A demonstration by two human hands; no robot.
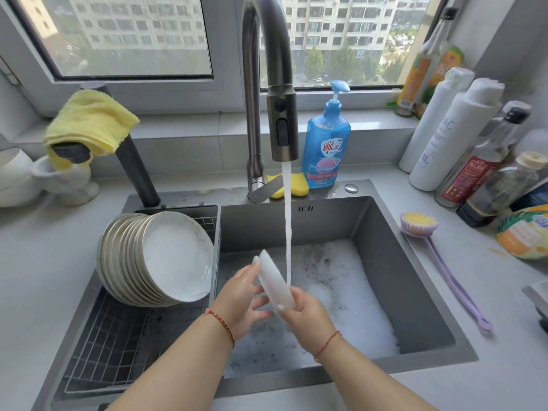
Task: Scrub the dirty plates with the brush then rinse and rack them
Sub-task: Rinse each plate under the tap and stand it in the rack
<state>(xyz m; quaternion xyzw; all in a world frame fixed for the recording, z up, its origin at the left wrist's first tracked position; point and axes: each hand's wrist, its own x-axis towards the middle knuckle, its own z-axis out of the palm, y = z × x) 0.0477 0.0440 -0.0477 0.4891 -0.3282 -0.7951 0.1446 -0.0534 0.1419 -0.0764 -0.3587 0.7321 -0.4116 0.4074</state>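
1. A person holds a white plate (274,281) on edge over the sink (382,232), beneath a stream of water (287,229) running from the gooseneck faucet (280,114).
2. The right hand (308,307) curls its grip around the plate's near rim, thumb on top; the left hand (243,295) lies against the plate's left face with fingers spread and nearly straight, its grip wide.
3. Soapy foam (341,280) covers the basin floor.
4. A row of white plates (175,256) stands leaning in the wire rack (118,351) at the sink's left.
5. The lilac long-handled brush (421,225) lies untouched on the grey surface (459,292) to the right of the sink, bristles up.
6. Blue dish soap (326,143) and a yellow sponge (293,185) sit behind the basin; a yellow cloth (92,120) hangs over a dark spout.
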